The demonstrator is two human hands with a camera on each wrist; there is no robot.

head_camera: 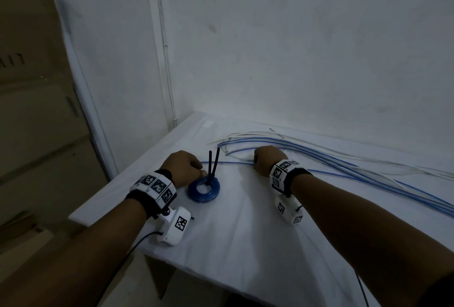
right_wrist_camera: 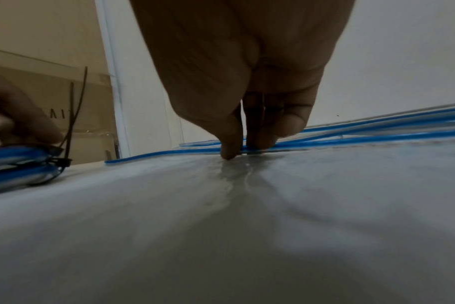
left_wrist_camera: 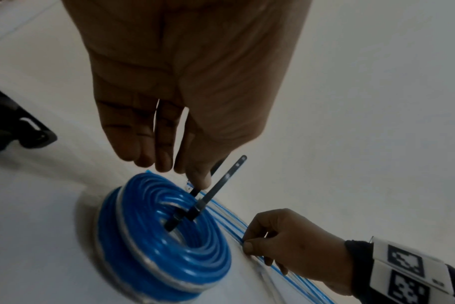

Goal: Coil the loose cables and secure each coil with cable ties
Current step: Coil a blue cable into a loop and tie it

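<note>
Being steadied by the left hand (head_camera: 183, 167), fingertips pinching a black cable tie (left_wrist_camera: 221, 189), is the tied blue tubing coil (head_camera: 204, 190); a loose blue-striped clear cable (right_wrist_camera: 169, 153) is being pinched by the right hand (head_camera: 266, 160), likely calling for coiling next.

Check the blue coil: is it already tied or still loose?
Tied. Black cable ties loop through the blue coil at its far side, tails sticking up; the left hand touches one tail.
</note>
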